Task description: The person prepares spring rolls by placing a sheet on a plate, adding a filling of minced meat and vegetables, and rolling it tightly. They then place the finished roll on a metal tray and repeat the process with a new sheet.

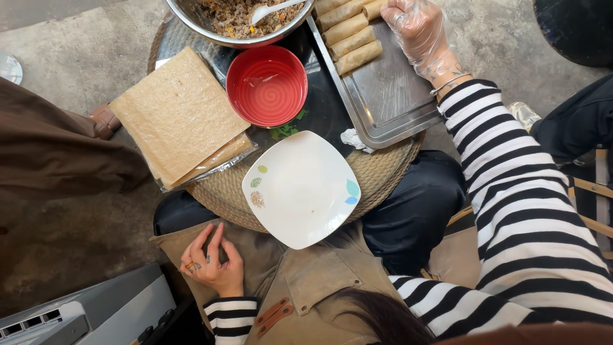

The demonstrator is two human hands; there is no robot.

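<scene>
The gloved right hand (418, 29) is stretched to one o'clock and laid with a loose, narrow grip on the rolls (350, 33), which are lined up side by side on the tray (389, 105) so they stay neat. The bare left hand (214, 262) is rested at seven o'clock on the apron (306, 281), fingers spread and holding nothing. The empty plate (300, 188) is kept in the middle of the table (383, 172), with the wrappers (175, 115) at ten o'clock, where both are easily reached.

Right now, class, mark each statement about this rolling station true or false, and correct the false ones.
1. The right hand wears a clear glove. True.
2. The white plate holds a finished roll. False: it is bare.
3. The left hand rests on the apron. True.
4. The rolls lie in the red bowl. False: they lie on the metal tray.
5. A spoon sits in the filling bowl. True.
</scene>
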